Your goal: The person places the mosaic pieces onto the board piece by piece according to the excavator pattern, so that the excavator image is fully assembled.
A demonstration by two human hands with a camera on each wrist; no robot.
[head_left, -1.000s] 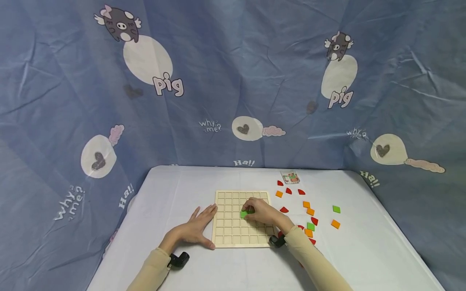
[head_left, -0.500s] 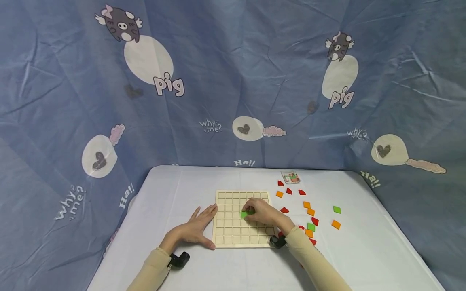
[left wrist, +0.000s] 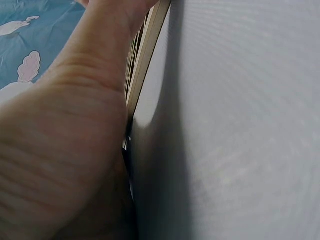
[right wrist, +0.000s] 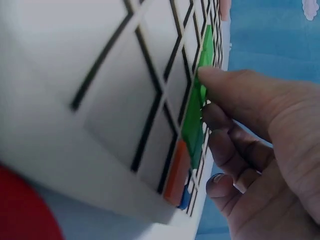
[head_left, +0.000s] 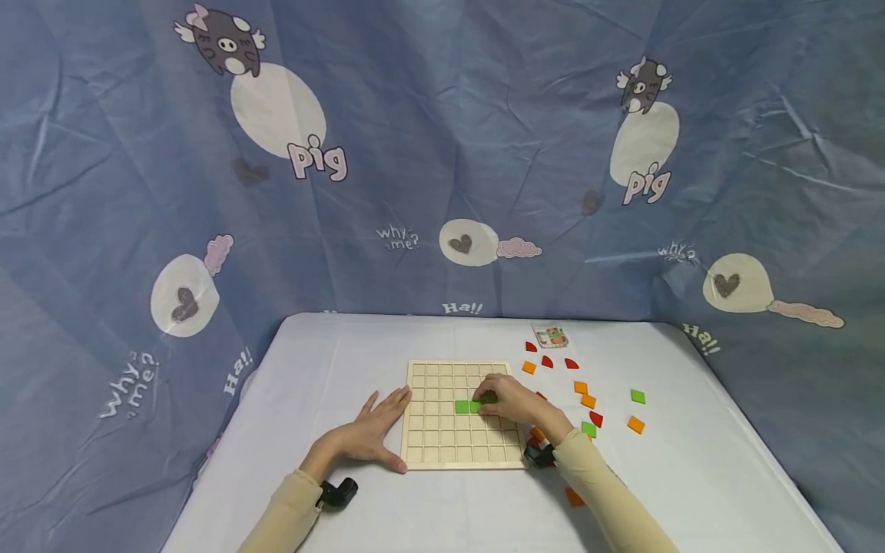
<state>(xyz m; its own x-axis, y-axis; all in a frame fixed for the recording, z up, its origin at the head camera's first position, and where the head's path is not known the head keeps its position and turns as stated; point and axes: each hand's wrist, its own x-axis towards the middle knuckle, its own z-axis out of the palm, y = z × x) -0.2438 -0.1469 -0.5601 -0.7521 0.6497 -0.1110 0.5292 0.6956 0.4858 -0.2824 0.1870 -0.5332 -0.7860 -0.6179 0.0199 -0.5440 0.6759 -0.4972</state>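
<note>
A wooden grid board lies on the white table. My left hand rests at the board's left edge, fingers spread, thumb at the near corner. In the left wrist view, the palm fills the left side beside the board's rim. One green square tile sits uncovered in a grid cell. Just right of it, my right hand pinches a second green tile at the board, partly covering it. The right wrist view shows the thumb touching green, with more green along that row.
Red quarter-round pieces, orange squares and green squares lie scattered right of the board. A small picture card lies at the back. Another orange-red piece shows beside my right forearm. A blue curtain stands behind.
My right hand has shifted right along the row, leaving the first green tile uncovered in its cell. The forearm moved right too, showing more of the orange-red piece beside it. The left hand stays put.
</note>
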